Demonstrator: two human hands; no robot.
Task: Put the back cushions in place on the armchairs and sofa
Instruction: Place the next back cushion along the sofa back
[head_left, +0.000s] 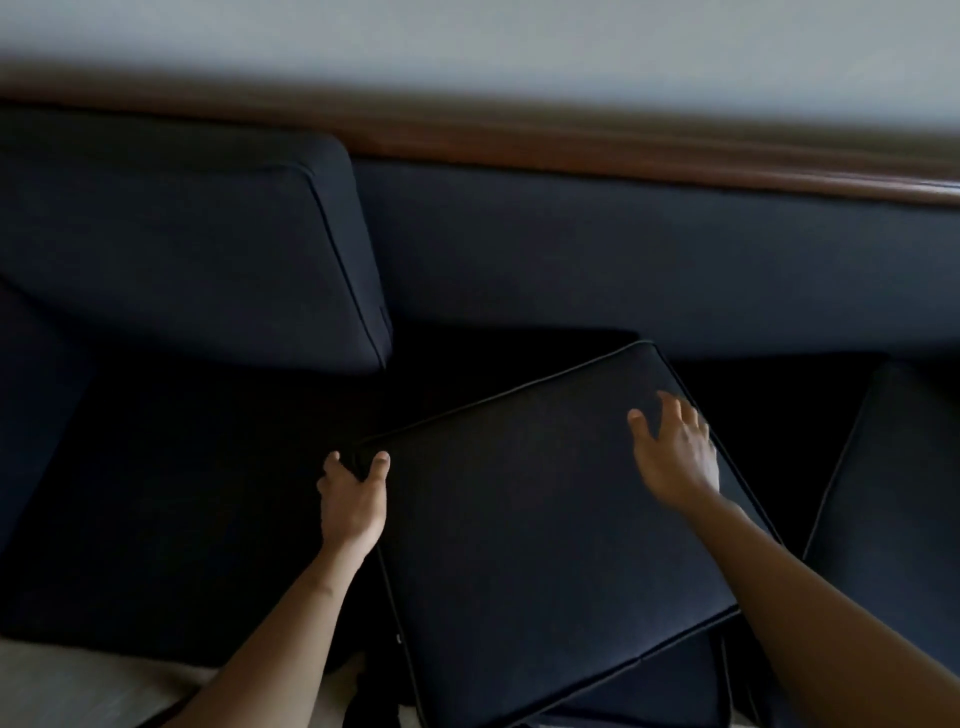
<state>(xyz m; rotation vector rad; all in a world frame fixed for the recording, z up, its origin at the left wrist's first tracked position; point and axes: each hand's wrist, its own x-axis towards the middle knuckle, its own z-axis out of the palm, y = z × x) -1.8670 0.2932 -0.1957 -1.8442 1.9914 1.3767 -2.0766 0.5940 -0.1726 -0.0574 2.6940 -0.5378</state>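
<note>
Head cam: dark navy square fabric cushion w/ piped edges (545, 519) is lying tilted at ctr on the dark navy sofa w/ brown wood top rail (649, 249), its far corner pointing to 12 o'clock. Left hand (353, 504) is pinching the cushion's 9 o'clock corner, thumb on top, grip closed on it. Right hand (675, 457) is resting flat near the 2 o'clock edge, fingers spread, grip open. Another navy back cushion (182, 249) is leaning upright at 10 o'clock.
</note>
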